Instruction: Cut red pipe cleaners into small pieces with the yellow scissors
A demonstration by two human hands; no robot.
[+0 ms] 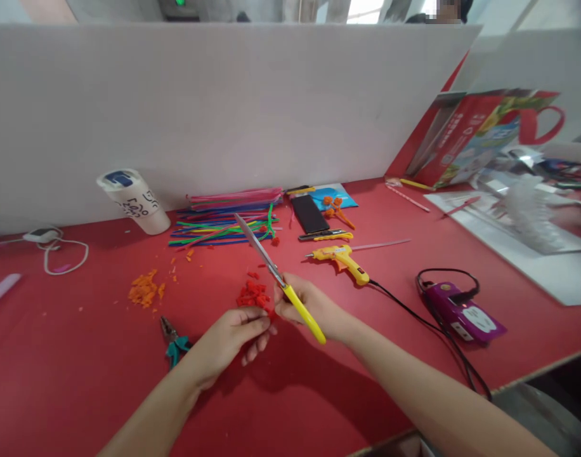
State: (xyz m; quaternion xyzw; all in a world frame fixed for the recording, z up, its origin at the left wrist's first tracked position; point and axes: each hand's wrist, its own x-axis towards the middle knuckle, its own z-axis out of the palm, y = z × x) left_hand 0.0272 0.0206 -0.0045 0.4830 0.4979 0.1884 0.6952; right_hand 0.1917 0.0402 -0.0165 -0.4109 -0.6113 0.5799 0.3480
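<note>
My right hand [306, 303] is closed around a pair of scissors [266, 259] with yellow handles; the blades point up and to the left, away from me. Close beside it, my left hand [243, 333] pinches a small red piece [271, 313] between thumb and fingertips, its shape mostly hidden. Just beyond both hands lies a loose pile of red cut pieces [252, 293]. Pliers [175, 341] with teal handles rest left of my left forearm. Further left is a heap of orange cut bits [144, 289].
Colourful pipe cleaners [224, 219] lie along the white partition [233, 101], near a white cup [136, 202]. A phone [309, 214], an orange pipe-cleaner flower [337, 209] and a yellow glue gun [340, 257] are to the right. The gun's cord runs near a purple power strip [462, 312].
</note>
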